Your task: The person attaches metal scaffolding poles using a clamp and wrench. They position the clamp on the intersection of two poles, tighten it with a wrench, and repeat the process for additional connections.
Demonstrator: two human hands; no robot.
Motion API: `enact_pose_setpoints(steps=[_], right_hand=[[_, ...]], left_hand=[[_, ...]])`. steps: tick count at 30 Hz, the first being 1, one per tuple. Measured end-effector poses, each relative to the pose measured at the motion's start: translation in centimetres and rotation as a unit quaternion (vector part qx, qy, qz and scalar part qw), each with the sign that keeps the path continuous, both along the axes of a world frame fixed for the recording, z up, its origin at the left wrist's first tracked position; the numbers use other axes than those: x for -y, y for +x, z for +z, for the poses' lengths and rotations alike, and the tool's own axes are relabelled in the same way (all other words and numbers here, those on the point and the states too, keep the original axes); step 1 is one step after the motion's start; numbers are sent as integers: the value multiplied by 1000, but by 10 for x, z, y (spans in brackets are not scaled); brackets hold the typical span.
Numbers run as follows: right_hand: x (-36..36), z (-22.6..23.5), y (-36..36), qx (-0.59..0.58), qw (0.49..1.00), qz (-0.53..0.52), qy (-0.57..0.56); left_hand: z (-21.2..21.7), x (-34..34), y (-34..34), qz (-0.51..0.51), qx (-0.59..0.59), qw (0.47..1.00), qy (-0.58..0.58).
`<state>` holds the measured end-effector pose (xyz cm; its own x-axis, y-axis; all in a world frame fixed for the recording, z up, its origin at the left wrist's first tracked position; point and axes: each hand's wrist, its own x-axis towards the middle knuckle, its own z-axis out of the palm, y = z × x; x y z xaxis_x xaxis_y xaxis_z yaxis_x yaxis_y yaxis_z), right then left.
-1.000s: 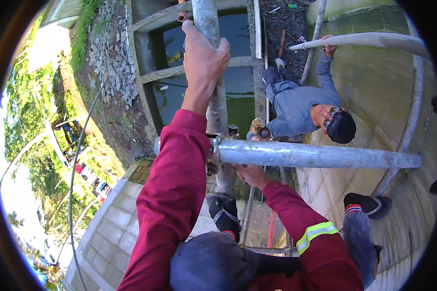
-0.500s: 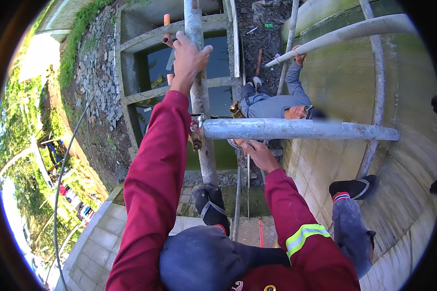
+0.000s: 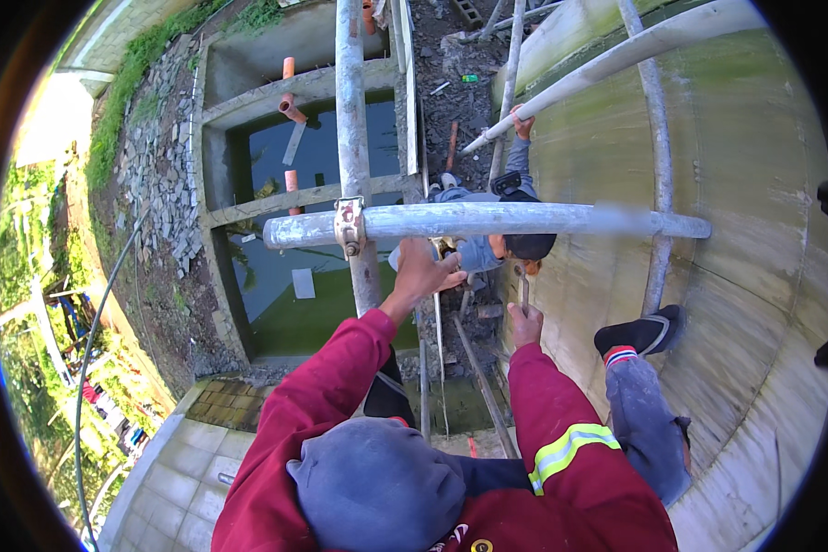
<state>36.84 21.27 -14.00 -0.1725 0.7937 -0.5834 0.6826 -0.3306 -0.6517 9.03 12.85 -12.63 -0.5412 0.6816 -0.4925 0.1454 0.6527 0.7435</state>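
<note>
A grey steel pipe lies crosswise before me, crossing an upright pole. Where they cross, a worn scaffold coupler wraps the crosswise pipe. Below the pipe, my left hand is curled at a brass-coloured clamp, its thumb apart; the fingers partly cover the clamp, so the grip shows only in part. My right hand is closed round the handle of a spanner, its ring end pointing away from me. The spanner is apart from both pipes.
Below, a co-worker in a dark cap grips a long pale pole with a raised hand. Water-filled concrete basins lie at left, a sloping concrete wall at right. A slanted pole stands beside my right foot.
The crosswise pipe's left end now sticks out past the upright pole. My left hand has left the pole and come down to the clamp. My right hand has moved right with the spanner.
</note>
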Motion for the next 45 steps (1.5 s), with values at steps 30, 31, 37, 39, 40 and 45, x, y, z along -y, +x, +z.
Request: enact_pose_setpoints(steps=[30, 31, 37, 39, 40, 45], right_hand=[[-85, 210, -296, -49, 685, 680, 256], [-91, 202, -301, -54, 668, 693, 266], [-82, 211, -360, 32, 613, 756, 226], [-87, 202, -351, 36, 629, 746, 216], [-91, 192, -341, 40, 639, 741, 205], [-43, 184, -251, 13, 794, 575, 197]], left_hand=[[148, 166, -67, 448, 320, 654, 520], [144, 172, -85, 468, 301, 669, 492], [110, 158, -160, 487, 171, 780, 354], [110, 148, -169, 482, 199, 780, 346], [108, 147, -169, 468, 201, 799, 320], [102, 148, -168, 415, 164, 872, 200]])
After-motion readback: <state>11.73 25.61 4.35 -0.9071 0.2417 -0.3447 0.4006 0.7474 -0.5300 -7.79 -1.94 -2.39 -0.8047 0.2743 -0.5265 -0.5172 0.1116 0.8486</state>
